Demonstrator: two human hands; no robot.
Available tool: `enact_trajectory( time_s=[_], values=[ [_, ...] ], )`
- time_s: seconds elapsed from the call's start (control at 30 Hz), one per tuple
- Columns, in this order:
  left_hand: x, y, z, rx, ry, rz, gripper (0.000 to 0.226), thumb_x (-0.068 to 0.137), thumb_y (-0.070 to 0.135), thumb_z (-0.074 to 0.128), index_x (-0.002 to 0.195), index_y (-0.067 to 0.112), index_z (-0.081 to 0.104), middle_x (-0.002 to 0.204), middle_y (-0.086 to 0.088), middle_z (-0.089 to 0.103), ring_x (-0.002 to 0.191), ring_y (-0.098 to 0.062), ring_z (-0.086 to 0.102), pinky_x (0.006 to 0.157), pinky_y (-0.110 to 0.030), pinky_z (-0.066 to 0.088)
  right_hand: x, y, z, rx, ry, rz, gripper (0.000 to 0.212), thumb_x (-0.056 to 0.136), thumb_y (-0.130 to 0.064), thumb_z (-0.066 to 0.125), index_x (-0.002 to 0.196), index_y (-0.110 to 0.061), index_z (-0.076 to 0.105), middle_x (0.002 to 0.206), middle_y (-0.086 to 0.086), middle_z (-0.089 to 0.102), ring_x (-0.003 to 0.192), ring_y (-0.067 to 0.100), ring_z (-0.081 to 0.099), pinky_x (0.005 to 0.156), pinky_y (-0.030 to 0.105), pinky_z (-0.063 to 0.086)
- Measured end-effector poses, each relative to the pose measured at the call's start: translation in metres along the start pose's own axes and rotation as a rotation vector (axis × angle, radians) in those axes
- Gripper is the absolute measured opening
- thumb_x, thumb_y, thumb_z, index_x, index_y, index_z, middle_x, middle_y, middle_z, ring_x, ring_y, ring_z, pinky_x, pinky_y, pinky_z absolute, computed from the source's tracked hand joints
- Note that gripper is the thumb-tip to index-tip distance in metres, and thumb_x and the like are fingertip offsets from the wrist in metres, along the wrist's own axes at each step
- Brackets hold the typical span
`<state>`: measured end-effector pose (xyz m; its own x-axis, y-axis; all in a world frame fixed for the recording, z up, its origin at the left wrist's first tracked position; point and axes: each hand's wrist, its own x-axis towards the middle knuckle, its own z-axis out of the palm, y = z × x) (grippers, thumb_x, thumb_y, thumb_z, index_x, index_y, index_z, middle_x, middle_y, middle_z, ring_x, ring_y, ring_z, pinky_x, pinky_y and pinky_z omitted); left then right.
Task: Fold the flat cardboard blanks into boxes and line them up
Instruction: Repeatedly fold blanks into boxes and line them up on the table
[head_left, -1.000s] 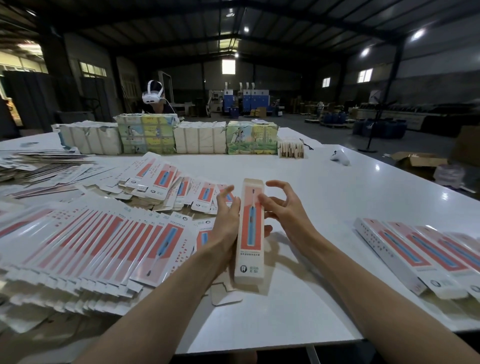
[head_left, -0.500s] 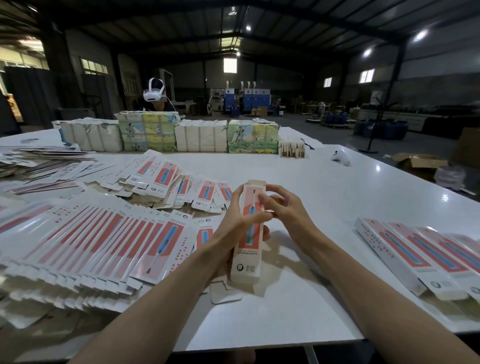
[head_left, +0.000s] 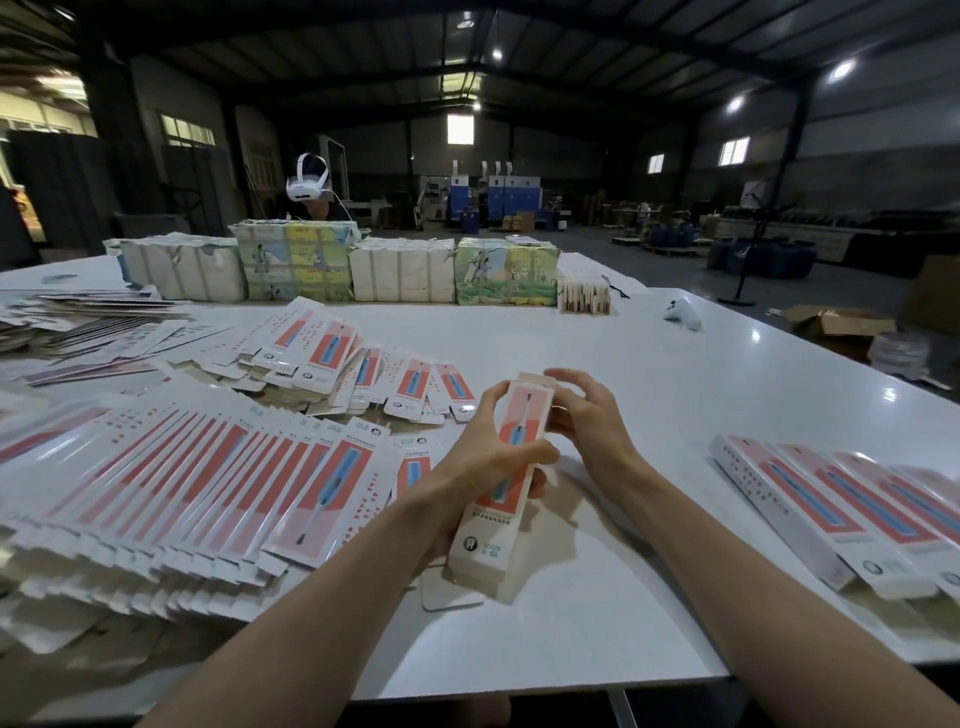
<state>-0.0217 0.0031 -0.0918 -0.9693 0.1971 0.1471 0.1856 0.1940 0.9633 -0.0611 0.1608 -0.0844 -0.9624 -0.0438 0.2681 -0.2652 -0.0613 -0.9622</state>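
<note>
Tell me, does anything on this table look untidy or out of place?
Yes. The far heap of flat blanks lies jumbled at mixed angles, unlike the neatly fanned row nearer. The finished boxes at right lie in order.

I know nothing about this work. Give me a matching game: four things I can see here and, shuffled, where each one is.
Things:
1. box being folded
2. flat blanks
3. finished boxes
4. wrapped bundles

Places:
A. along the far edge of the table
B. gripped by the left hand
C. fanned out on the left
D. lined up on the right

Pairs: 1-B, 2-C, 3-D, 4-A
</note>
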Motion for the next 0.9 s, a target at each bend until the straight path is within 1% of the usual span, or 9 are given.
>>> enact_trajectory(
  time_s=[0.1, 0.23, 0.33, 0.4, 0.5, 0.6, 0.77, 0.83, 0.9],
  values=[
    [0.0001, -0.0004, 0.0005, -0.01, -0.038, -0.015, 0.088, 0.088, 0.021, 0.085, 0.15, 0.042, 0.026, 0.116, -0.014, 0.066, 0.072, -0.024, 0.077, 0.065, -0.031, 0.062, 0.0003, 0.0009, -0.0034, 0.001, -0.029, -0.012, 0.021, 0.107, -0.013, 0.055, 0.116, -0.009, 0.073, 0.095, 0.009, 0.08, 0.094, 0.032, 0.079, 0.073, 0.029, 0.063],
    [0.0018, -0.0018, -0.0001, 0.014, -0.022, -0.007, 0.087, 0.088, 0.021, 0.084, 0.15, 0.041, 0.027, 0.111, -0.011, 0.067, 0.069, -0.021, 0.077, 0.062, -0.027, 0.061, -0.0001, -0.003, -0.0029, 0.04, -0.06, -0.039, 0.023, 0.105, -0.007, 0.053, 0.112, -0.008, 0.075, 0.101, 0.01, 0.08, 0.096, 0.03, 0.078, 0.074, 0.03, 0.062],
    [0.0039, -0.0036, -0.0008, 0.021, 0.0, -0.022, 0.091, 0.087, 0.021, 0.085, 0.153, 0.042, 0.025, 0.11, -0.008, 0.066, 0.067, -0.017, 0.077, 0.058, -0.023, 0.059, -0.0013, -0.0065, -0.0018, 0.1, -0.103, -0.022, 0.031, 0.101, -0.022, 0.054, 0.112, -0.001, 0.074, 0.108, 0.014, 0.078, 0.101, 0.032, 0.077, 0.078, 0.033, 0.063],
    [0.0036, -0.0049, -0.0006, 0.048, 0.006, -0.015, 0.091, 0.086, 0.024, 0.085, 0.151, 0.044, 0.024, 0.11, -0.004, 0.064, 0.068, -0.012, 0.077, 0.056, -0.018, 0.057, -0.0015, -0.0067, -0.0005, 0.109, -0.081, 0.004, 0.035, 0.102, -0.028, 0.058, 0.111, 0.002, 0.073, 0.107, 0.015, 0.078, 0.099, 0.032, 0.077, 0.078, 0.035, 0.064],
    [0.0018, -0.0062, -0.0002, 0.069, -0.001, 0.018, 0.087, 0.082, 0.03, 0.085, 0.142, 0.052, 0.024, 0.111, -0.002, 0.062, 0.071, -0.012, 0.078, 0.057, -0.018, 0.057, 0.0005, -0.006, -0.0011, 0.135, -0.025, 0.048, 0.018, 0.102, -0.011, 0.063, 0.106, 0.003, 0.074, 0.098, 0.015, 0.077, 0.09, 0.031, 0.077, 0.071, 0.034, 0.063],
    [0.0012, -0.0068, 0.0001, 0.089, -0.001, 0.021, 0.088, 0.08, 0.032, 0.084, 0.139, 0.055, 0.022, 0.111, -0.002, 0.061, 0.071, -0.013, 0.078, 0.057, -0.018, 0.058, 0.0022, -0.0061, -0.0014, 0.165, -0.008, 0.087, 0.014, 0.101, -0.004, 0.062, 0.099, -0.002, 0.076, 0.091, 0.014, 0.075, 0.084, 0.028, 0.076, 0.067, 0.034, 0.063],
    [0.0016, -0.0082, 0.0005, 0.106, 0.029, -0.019, 0.101, 0.083, 0.026, 0.087, 0.146, 0.056, 0.013, 0.114, -0.004, 0.06, 0.074, -0.02, 0.079, 0.067, -0.028, 0.064, 0.0029, -0.005, -0.0019, 0.149, -0.017, 0.074, 0.02, 0.1, -0.003, 0.058, 0.096, -0.003, 0.078, 0.09, 0.013, 0.074, 0.083, 0.026, 0.076, 0.068, 0.035, 0.062],
    [0.0005, -0.0064, 0.0006, 0.099, 0.028, -0.017, 0.102, 0.084, 0.024, 0.087, 0.148, 0.056, 0.014, 0.118, -0.006, 0.059, 0.077, -0.023, 0.079, 0.073, -0.034, 0.066, 0.0031, -0.0041, -0.0024, 0.147, -0.021, 0.068, 0.022, 0.102, -0.004, 0.057, 0.097, -0.004, 0.078, 0.093, 0.012, 0.076, 0.086, 0.027, 0.077, 0.07, 0.035, 0.062],
    [-0.0006, -0.0042, 0.0003, 0.084, 0.019, -0.007, 0.104, 0.085, 0.023, 0.086, 0.152, 0.057, 0.015, 0.123, -0.009, 0.059, 0.079, -0.025, 0.079, 0.074, -0.036, 0.066, 0.0028, -0.004, -0.0024, 0.141, -0.033, 0.059, 0.022, 0.103, -0.006, 0.057, 0.101, -0.003, 0.078, 0.096, 0.012, 0.077, 0.089, 0.028, 0.077, 0.072, 0.036, 0.063]
  ],
)
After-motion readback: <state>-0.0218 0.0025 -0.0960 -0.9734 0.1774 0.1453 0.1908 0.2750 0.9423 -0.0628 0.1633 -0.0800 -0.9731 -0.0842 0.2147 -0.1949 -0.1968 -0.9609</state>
